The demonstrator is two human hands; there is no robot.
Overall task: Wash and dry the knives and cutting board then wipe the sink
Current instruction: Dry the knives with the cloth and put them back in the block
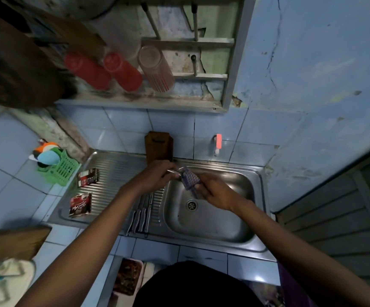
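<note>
Over the back left corner of the steel sink point(215, 227), my left hand point(157, 176) grips the metal handle of a knife point(175, 171). My right hand point(215, 191) holds a purple checked cloth point(190, 182) wrapped around the knife's blade, which is hidden inside it. Several other knives point(142, 216) lie side by side on the ribbed drainboard, just left of the basin. A dark wooden cutting board point(158, 147) leans upright against the tiled wall behind the sink.
A tap with a pink handle point(218, 142) juts from the wall above the basin. Two sachets point(84, 191) lie on the drainboard. A green basket point(61, 167) stands at its left. Another wooden board point(13, 242) and a towel point(6, 280) sit at lower left.
</note>
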